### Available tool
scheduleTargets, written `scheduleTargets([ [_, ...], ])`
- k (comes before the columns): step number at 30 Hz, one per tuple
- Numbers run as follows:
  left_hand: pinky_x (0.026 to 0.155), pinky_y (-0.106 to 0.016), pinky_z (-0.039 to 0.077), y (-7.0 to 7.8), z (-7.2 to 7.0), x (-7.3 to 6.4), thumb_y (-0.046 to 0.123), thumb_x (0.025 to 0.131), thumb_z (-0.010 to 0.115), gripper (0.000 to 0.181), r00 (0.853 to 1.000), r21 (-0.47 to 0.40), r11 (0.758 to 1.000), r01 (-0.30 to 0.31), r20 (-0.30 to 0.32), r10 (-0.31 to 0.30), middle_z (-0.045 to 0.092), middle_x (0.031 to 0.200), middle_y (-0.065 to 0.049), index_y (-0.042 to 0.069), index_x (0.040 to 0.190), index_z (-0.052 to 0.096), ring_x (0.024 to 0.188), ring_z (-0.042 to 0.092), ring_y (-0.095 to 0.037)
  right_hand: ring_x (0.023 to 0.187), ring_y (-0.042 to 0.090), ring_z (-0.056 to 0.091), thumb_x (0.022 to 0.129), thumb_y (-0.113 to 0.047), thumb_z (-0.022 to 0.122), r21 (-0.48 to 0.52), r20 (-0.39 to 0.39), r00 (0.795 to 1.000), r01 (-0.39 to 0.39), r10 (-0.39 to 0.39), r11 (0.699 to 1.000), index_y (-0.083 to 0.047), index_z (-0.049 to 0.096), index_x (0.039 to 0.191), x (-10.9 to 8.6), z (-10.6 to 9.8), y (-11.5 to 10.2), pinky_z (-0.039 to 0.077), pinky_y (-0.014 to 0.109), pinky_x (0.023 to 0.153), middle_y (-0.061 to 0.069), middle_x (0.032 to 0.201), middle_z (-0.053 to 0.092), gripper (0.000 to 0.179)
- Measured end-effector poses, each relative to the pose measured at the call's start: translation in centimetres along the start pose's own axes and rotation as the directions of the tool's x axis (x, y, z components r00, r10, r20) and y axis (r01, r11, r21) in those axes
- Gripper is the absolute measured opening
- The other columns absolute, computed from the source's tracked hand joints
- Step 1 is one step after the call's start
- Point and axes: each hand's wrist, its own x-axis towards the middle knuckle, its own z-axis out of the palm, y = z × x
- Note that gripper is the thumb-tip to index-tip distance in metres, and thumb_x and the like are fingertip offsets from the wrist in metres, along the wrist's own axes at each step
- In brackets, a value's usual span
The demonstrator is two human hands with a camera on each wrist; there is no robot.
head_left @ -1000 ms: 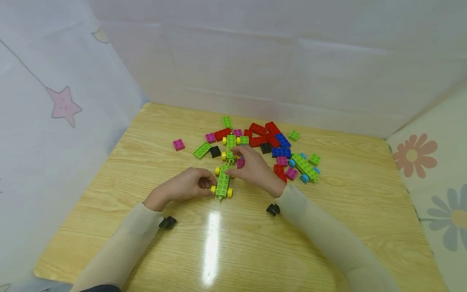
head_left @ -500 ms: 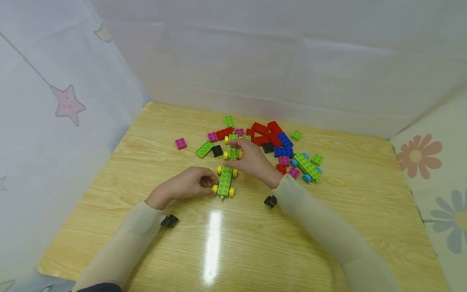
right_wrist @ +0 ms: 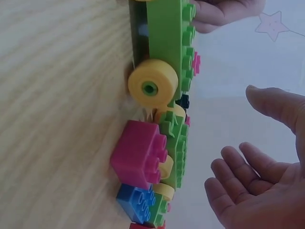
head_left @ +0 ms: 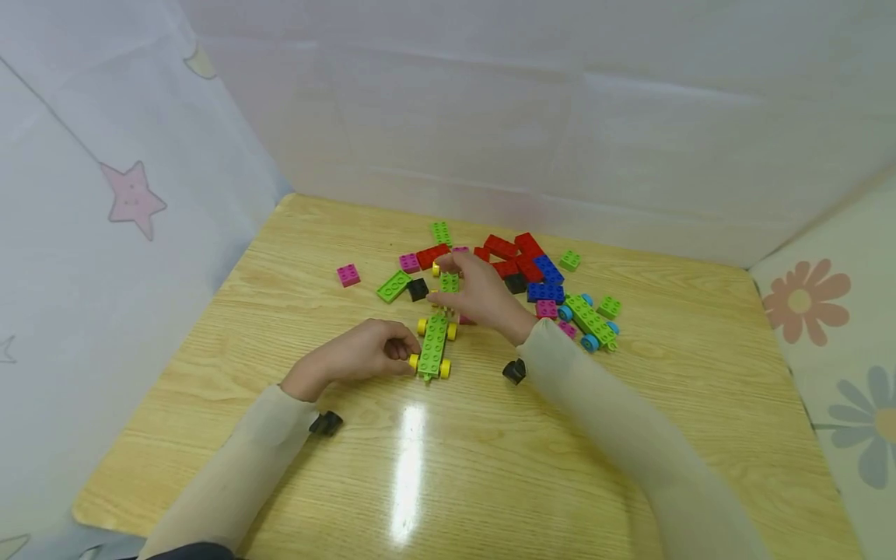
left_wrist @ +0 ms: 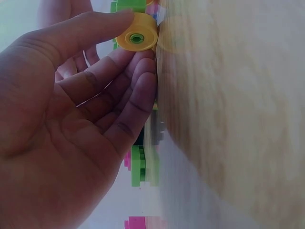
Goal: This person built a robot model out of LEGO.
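A lime green toy car base (head_left: 434, 346) with yellow wheels stands on the table in front of the person. My left hand (head_left: 358, 351) pinches its near left wheel (left_wrist: 138, 37) between thumb and fingers, as the left wrist view shows. Just beyond it, end to end, is a second green car base (head_left: 450, 283) with yellow wheels, partly covered in the head view by my right hand (head_left: 483, 295). That hand hovers over it, thumb and fingers spread apart; in the right wrist view nothing lies between them. A magenta brick (right_wrist: 138, 152) sits beside the two bases.
Loose bricks lie beyond the hands: red bricks (head_left: 501, 247), blue bricks (head_left: 545, 292), and an upturned green brick (head_left: 394, 286). To the right stands a green car base with blue wheels (head_left: 589, 319). A magenta brick (head_left: 348, 275) lies apart at the left. White cloth (head_left: 448, 117) hangs behind the table.
My right hand has moved from the near car base's far end up over the second base. My left hand stays at the same wheel. The head view has shifted slightly.
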Motion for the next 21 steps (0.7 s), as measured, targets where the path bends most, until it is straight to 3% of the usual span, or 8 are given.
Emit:
scheduleTargets([
  [5, 0.091, -0.03, 0.062, -0.3, 0.0, -0.1, 0.016, 0.1, 0.086, 0.02, 1.0, 0.0, 1.0, -0.006, -0.003, 0.006, 0.08, 0.112, 0.0, 0.014, 0.119, 0.081, 0.099, 0.071, -0.011, 0.152, 0.034, 0.057, 0.104, -0.036, 0.082, 0.0, 0.03, 0.999, 0.04, -0.04, 0.999, -0.012, 0.061, 0.157, 1.9, -0.1, -0.5, 0.05, 0.053, 0.127, 0.007, 0.159, 0.063, 0.062],
  [13, 0.09, -0.028, 0.062, -0.3, -0.1, -0.1, 0.017, 0.101, 0.086, 0.02, 1.0, -0.007, 1.0, -0.01, 0.004, 0.01, 0.08, 0.112, -0.001, 0.014, 0.12, 0.081, 0.099, 0.071, -0.011, 0.153, 0.034, 0.057, 0.108, -0.031, 0.079, -0.017, 0.099, 0.994, 0.041, -0.039, 0.999, -0.013, 0.061, 0.158, 5.1, -0.1, -1.3, 0.051, 0.053, 0.126, 0.007, 0.161, 0.064, 0.057],
  [21, 0.09, -0.028, 0.062, -0.2, -0.1, -0.1, 0.018, 0.1, 0.086, 0.017, 1.0, 0.007, 1.0, -0.027, 0.004, 0.027, 0.08, 0.11, 0.002, 0.015, 0.117, 0.081, 0.097, 0.071, -0.009, 0.15, 0.034, 0.059, 0.107, -0.028, 0.079, -0.089, 0.145, 0.988, 0.071, -0.057, 0.993, -0.008, 0.063, 0.155, 8.1, 0.2, -1.2, 0.052, 0.051, 0.125, 0.01, 0.159, 0.065, 0.054],
])
